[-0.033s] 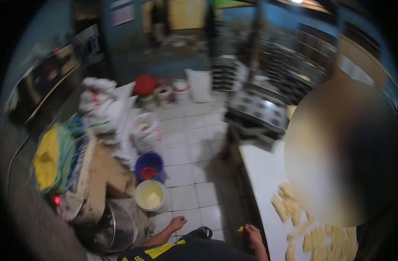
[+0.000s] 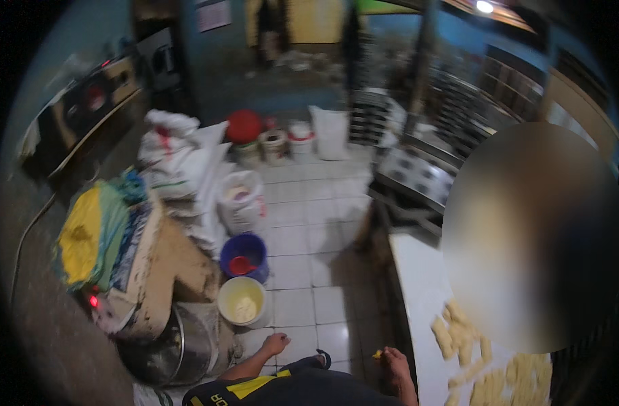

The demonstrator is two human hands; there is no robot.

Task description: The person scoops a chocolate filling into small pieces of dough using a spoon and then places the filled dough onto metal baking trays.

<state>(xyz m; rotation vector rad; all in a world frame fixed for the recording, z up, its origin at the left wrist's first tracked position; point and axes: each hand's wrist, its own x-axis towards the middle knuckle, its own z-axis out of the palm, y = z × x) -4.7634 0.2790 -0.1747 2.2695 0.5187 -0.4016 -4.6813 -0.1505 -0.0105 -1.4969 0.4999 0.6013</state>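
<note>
My left hand (image 2: 277, 344) hangs over the tiled floor near the pale bucket (image 2: 223, 301), its fingers loosely bent with nothing visible in them. On the other side, my right hand (image 2: 394, 364) is closed on a small yellow piece (image 2: 377, 354), too small to name its kind. Beside that hand is a white-topped table (image 2: 414, 271). Rolled pieces of dough (image 2: 442, 338) lie on it, some piled and others in rows (image 2: 519, 379). A blurred patch hides much of the table's far side.
At left stand a machine (image 2: 170, 271) with a metal bowl (image 2: 187, 345), a blue bucket (image 2: 262, 260) holding a red scoop (image 2: 240, 265), and white sacks (image 2: 174, 159). Lidded tubs (image 2: 301, 143) line the back. A muffin tin (image 2: 417, 177) sits at the table's far end; tiled floor (image 2: 292, 237) runs between.
The whole scene has shifted a little to the right in the picture, as my head turned slightly left. Both hands keep nearly the same place and hold.
</note>
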